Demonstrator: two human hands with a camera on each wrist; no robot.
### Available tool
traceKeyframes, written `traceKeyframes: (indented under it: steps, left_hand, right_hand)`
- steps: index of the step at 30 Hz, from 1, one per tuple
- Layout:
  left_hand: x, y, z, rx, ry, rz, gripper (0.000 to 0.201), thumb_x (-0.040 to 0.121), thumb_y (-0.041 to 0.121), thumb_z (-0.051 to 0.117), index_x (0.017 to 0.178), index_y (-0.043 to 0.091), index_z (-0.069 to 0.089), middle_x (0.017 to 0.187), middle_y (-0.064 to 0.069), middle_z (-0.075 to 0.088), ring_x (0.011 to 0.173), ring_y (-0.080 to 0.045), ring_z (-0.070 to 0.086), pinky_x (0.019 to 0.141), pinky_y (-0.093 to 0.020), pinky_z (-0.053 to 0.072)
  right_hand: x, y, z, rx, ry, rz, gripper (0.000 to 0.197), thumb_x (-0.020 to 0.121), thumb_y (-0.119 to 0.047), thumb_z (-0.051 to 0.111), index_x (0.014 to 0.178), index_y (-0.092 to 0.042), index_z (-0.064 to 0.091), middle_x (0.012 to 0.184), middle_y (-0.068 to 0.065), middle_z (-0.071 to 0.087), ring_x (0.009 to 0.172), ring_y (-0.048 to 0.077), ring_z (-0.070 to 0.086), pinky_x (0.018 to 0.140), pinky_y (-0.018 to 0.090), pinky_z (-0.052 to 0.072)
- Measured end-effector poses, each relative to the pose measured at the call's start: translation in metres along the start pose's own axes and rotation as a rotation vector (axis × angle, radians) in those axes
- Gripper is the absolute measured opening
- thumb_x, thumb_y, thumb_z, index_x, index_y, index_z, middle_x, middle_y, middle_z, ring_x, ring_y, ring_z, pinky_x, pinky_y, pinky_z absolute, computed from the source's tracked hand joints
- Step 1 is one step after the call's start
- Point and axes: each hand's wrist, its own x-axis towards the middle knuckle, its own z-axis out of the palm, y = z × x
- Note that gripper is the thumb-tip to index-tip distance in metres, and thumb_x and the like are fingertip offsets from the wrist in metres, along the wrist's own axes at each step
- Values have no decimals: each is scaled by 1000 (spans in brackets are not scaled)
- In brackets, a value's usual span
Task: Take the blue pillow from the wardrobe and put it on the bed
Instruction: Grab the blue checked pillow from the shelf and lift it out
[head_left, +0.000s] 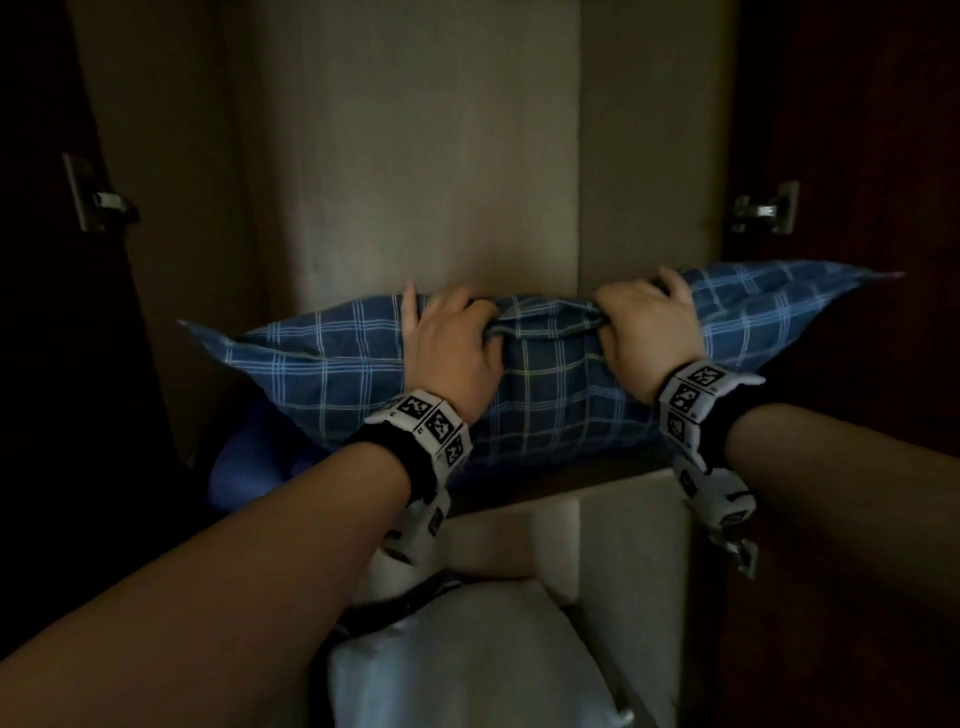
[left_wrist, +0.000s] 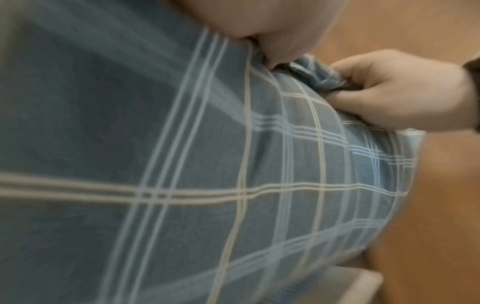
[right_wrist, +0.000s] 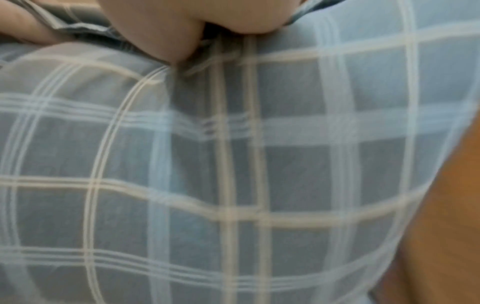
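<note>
Both hands (head_left: 550, 338) grip blue pillow (head_left: 556, 395), wardrobe (head_left: 415, 156)

so the count here: one blue plaid pillow (head_left: 550, 384), two hands on it, the left hand (head_left: 452, 353) and the right hand (head_left: 649, 332), two marker wristbands (head_left: 431, 431), two metal door hinges (head_left: 98, 197), and one white bundle (head_left: 457, 654) down below.

Blue pillow (head_left: 561, 395) checked with white and pale-blue lines; wardrobe (head_left: 415, 156) interior beige, its doors apparently dark brown; wrist bands (head_left: 436, 423) white with black square markers
</note>
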Motion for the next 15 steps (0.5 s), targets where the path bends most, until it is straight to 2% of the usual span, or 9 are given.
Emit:
traceKeyframes:
  steps: [4, 6, 9, 11, 15]
  left_hand:
    - [-32, 53, -27, -151, -49, 29, 17, 87, 18, 57, 95, 15, 72, 96, 0, 70, 101, -24, 62, 121, -58, 10]
    - [-56, 86, -35, -214, -93, 46, 17, 87, 17, 54, 92, 14, 70, 91, -2, 70, 96, -24, 63, 122, -56, 10]
    - [-98, 146, -47, -283, -219, 86, 15, 88, 18, 56, 93, 14, 69, 87, -3, 71, 91, -25, 65, 123, -51, 10]
    - [-127, 190, -55, -328, -316, 115, 14, 88, 19, 54, 91, 14, 67, 78, -3, 68, 83, -25, 65, 124, -48, 11]
    - [-188, 292, -74, -459, -501, 150, 13, 91, 17, 52, 85, 14, 63, 57, 2, 54, 70, -28, 62, 123, -45, 15]
  right_hand:
    - [-71, -8, -59, -82, -20, 140, 13, 80, -7, 60, 92, -9, 62, 89, 12, 68, 93, 33, 61, 109, 56, 27]
    - [-119, -9, -87, -114, -67, 220, 12, 82, -10, 59, 94, -10, 61, 91, 11, 68, 95, 33, 61, 109, 52, 28]
    - [-199, -7, -131, -131, -191, 395, 20, 86, -14, 55, 105, -13, 62, 102, 9, 69, 102, 31, 60, 108, 48, 28]
    - [-255, -4, -163, -162, -236, 514, 22, 88, -16, 54, 108, -14, 61, 107, 8, 69, 103, 31, 60, 107, 46, 31]
    - [-364, 6, -238, -211, -310, 710, 19, 87, -20, 56, 104, -16, 64, 99, 9, 72, 94, 33, 63, 95, 40, 39]
